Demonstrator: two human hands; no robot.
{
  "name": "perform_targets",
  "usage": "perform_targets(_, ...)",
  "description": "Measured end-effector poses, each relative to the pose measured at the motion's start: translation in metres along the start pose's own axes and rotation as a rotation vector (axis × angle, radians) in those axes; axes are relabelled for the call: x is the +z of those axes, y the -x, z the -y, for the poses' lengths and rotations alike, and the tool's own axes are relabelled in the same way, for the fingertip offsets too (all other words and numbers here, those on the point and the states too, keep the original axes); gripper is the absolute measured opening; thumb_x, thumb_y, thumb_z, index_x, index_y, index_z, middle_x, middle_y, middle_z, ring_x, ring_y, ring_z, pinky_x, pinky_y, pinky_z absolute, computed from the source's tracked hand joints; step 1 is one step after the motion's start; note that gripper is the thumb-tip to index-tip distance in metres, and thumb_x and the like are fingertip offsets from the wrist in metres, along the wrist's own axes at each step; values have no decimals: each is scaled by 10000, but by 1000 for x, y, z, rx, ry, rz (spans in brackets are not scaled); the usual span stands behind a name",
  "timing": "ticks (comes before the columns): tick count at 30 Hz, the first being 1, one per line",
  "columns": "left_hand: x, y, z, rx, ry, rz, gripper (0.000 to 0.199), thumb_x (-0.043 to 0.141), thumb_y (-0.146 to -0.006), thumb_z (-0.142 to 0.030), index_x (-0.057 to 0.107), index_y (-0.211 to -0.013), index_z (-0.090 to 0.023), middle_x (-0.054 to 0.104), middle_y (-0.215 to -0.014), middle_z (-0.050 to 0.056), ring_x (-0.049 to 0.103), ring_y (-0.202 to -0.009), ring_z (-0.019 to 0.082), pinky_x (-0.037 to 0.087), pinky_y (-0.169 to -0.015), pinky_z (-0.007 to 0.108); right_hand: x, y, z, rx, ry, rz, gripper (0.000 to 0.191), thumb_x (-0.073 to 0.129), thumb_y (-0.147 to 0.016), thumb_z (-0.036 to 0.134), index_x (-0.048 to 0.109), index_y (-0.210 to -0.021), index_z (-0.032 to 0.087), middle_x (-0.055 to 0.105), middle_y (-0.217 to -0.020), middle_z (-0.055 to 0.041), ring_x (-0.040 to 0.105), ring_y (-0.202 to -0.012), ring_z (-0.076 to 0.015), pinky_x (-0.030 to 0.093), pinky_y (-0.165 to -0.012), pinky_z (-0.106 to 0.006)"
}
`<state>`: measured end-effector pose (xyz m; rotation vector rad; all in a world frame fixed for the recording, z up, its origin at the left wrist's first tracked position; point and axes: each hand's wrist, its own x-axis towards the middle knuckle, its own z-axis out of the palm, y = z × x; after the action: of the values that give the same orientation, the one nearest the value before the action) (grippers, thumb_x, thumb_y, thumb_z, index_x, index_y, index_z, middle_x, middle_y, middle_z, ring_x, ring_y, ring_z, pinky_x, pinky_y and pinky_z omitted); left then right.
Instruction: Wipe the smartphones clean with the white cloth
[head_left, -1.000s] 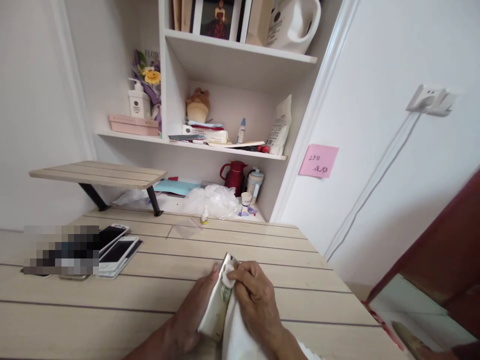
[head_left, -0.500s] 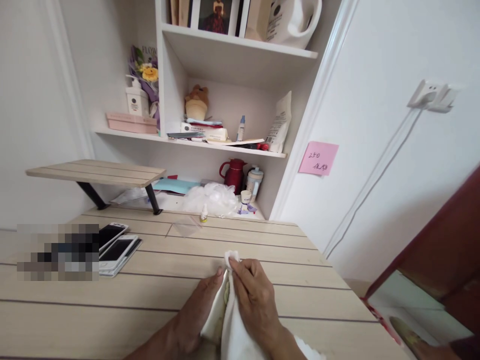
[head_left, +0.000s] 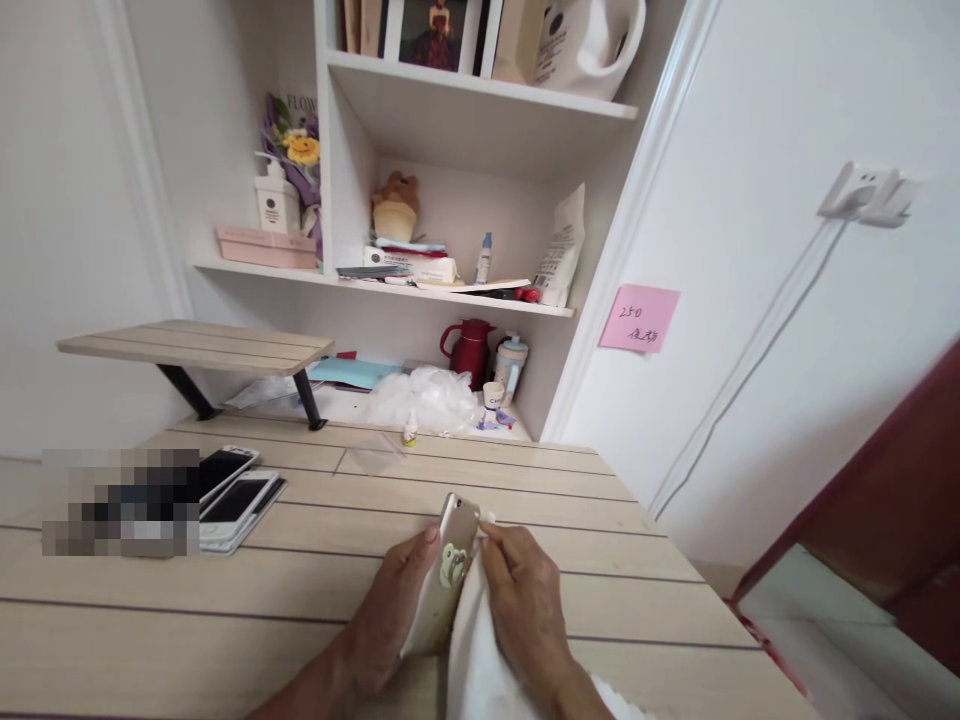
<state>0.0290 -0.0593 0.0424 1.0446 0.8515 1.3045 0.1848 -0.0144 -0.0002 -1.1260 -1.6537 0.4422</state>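
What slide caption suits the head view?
Left hand holds a slim gold rectangular phone; right hand pinches a white fabric cloth at its edge.

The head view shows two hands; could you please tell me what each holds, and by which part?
The left hand holds the phone by its left side; the right hand pinches the white cloth near its upper end.

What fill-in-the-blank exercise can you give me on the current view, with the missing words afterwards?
1. The phone in the left hand shows its ____, not its screen.
2. The cloth in the right hand is ____ in colour.
3. In the picture, the white phones lie to the ____ of both hands.
4. The sticky note is ____ in colour.
Missing words: back; white; left; pink.
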Motion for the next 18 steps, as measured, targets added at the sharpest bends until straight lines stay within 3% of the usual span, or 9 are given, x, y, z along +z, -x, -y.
perform_targets(4,-1,0,8,24,-68,10,383,570,-853,-507,737,-944,-175,747,-993,51,596,-1048,274,419,-964,318,-2,1,3,71,-111,-82,272,512,-936,371,677,-1049,188,701,-946,-69,644,-888,-223,497,-801,-325)
perform_targets(8,-6,-3,11,17,-49,-27,388,572,-848,-508,727,-918,-159,742,-946,63,607,-989,280,436,-917,332,7,7,4,-16,-143,81,223,516,-928,345,674,-952,189,689,-873,-53,643,-784,-197,493,-722,-285)
perform_targets(13,-2,-2,1,32,-27,-51,382,642,-770,-554,722,-850,-190,727,-903,62,598,-930,271,455,-836,313,9,7,6,96,-130,122,171,526,-908,315,639,-853,198,680,-743,-15,624,-687,-187,474,-661,-265)
perform_targets(18,-2,-1,6,74,-45,-133,350,662,-759,-529,714,-842,-193,716,-864,46,580,-934,261,445,-851,309,5,7,11,51,-168,202,171,532,-914,300,653,-851,198,688,-791,-14,628,-733,-182,461,-698,-259)
